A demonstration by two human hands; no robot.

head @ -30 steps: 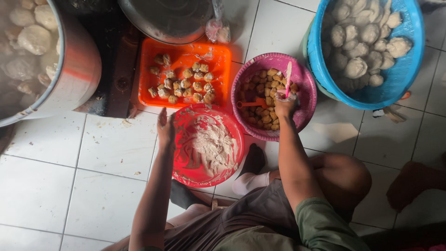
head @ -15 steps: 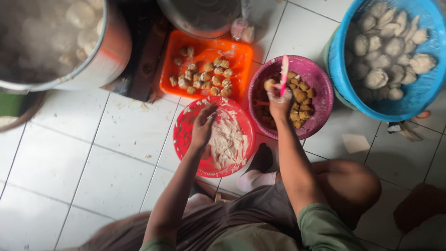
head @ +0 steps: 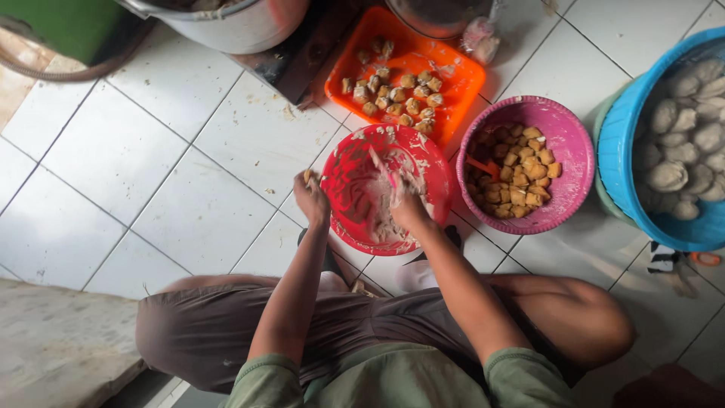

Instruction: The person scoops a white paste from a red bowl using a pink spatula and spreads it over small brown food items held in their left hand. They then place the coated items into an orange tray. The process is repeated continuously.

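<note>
Left hand: raised at the red bowl's left rim, fingers curled around a small tofu piece.
Right hand: lowered into the bowl, fingers closed on a utensil in pale paste.

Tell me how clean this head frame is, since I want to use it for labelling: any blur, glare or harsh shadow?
Head view: even, soft daylight, no hard shadows; the white floor tiles show no strong glare; the right hand in the red bowl is slightly motion-smeared, the left hand and the orange tray sharper; the blue tub is cut by the frame edge.
</note>
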